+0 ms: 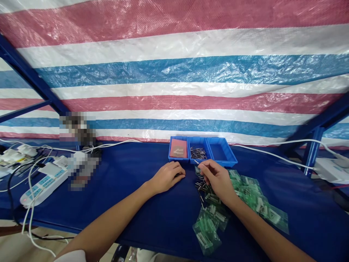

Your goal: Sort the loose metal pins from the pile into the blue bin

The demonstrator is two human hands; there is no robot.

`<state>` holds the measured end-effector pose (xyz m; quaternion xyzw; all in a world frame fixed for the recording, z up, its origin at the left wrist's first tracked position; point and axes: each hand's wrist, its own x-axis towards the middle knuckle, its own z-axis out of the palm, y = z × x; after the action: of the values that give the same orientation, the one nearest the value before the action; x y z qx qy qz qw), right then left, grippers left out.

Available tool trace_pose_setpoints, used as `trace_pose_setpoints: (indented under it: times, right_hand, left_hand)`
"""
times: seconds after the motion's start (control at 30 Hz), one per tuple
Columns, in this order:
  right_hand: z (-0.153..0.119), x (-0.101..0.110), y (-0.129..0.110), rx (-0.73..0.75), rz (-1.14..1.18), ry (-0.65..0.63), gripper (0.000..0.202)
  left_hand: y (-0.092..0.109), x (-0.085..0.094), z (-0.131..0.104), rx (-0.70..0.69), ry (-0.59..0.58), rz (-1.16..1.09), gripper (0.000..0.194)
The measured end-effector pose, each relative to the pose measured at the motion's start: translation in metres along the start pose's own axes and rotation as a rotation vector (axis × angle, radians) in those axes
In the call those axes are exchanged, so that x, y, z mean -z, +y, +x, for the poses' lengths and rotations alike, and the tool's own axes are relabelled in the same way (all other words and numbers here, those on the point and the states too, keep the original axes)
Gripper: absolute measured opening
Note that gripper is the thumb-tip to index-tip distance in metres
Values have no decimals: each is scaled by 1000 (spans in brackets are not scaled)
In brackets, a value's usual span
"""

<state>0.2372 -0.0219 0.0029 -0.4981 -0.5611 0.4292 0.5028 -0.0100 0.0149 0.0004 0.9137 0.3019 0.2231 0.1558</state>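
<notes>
My right hand [218, 180] pinches a thin metal pin [196, 162] between thumb and fingertips, just in front of the blue bins. Beneath and beside that hand lies a loose pile of dark and silver metal pins [201, 185] on the blue table. My left hand [167, 177] rests on the tabletop left of the pile, fingers loosely bent and thumb a little apart, with nothing visible in it. Small clear bags with green and white contents [206, 231] lie below the pins. More green bags [252, 193] spread right of my right wrist, which partly covers the pile.
Three joined blue bins stand at the back: one with a pink card [178, 146], one with metal pins [198, 153], and an empty one [222, 151]. A white power strip [45, 187] and tangled cables lie left. Blue frame posts [313, 151] and a striped tarp [174, 72] enclose the table.
</notes>
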Motion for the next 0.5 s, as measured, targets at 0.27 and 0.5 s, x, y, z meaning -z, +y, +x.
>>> trace_pose_setpoints:
  times: [0.27,0.5]
  right_hand:
    - [5,-1,-5,-147,269,34,43]
    - [5,-1,-7,-102,170,25,53]
  left_hand:
    - [-1,-2,-1,-1,11,-16,20]
    - [1,1,-1,-25,4,-33,22]
